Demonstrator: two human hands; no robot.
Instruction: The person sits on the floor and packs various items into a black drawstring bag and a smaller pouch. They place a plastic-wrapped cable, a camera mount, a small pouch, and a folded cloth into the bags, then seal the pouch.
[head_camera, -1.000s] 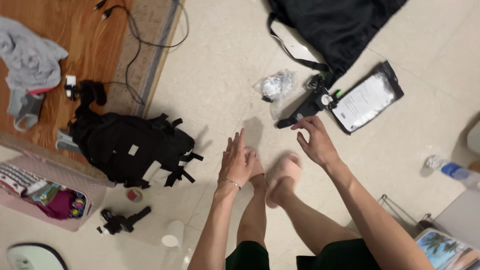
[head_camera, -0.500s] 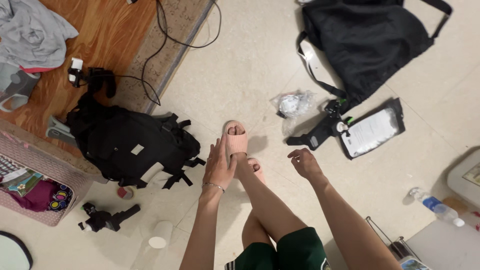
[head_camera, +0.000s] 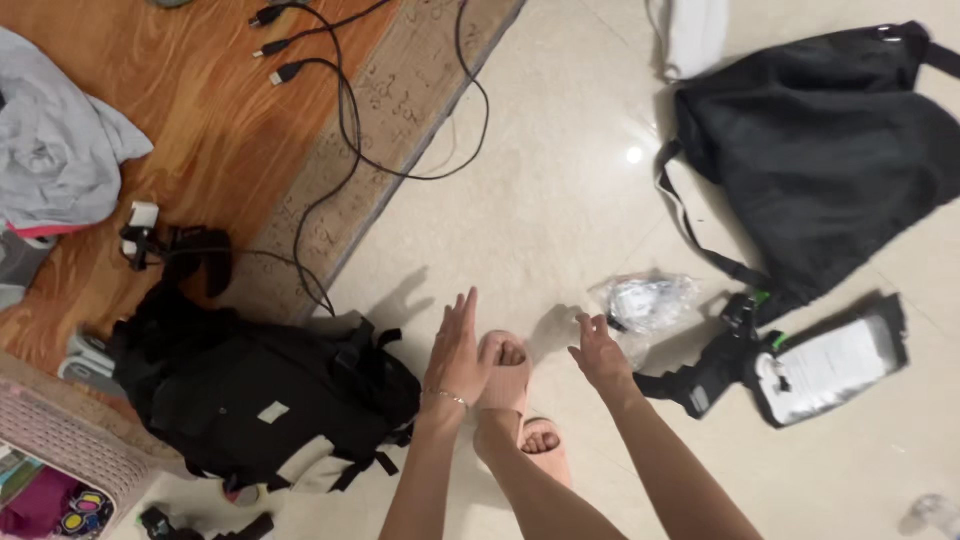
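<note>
My left hand (head_camera: 456, 350) hangs in the air with its fingers stretched flat and holds nothing. It is just right of a black backpack (head_camera: 262, 400) that lies on the floor. My right hand (head_camera: 600, 355) is loosely curled, empty, a little left of a crinkled clear plastic bag (head_camera: 648, 302). Between and below the hands are my two feet in pink slippers (head_camera: 503, 372), one foot ahead of the other on the pale tile.
A large black bag (head_camera: 830, 150) lies at the upper right, with a black pouch and white sheet (head_camera: 828, 368) below it. Black cables (head_camera: 350, 120) cross a wooden floor and a stone threshold at the upper left. Grey clothing (head_camera: 60, 160) and a pink basket (head_camera: 60, 450) are at the left.
The view has shifted forward, so the floor things sit lower and further right. My feet have stepped on. Both hands have risen slightly and the left hand's fingers have stretched out.
</note>
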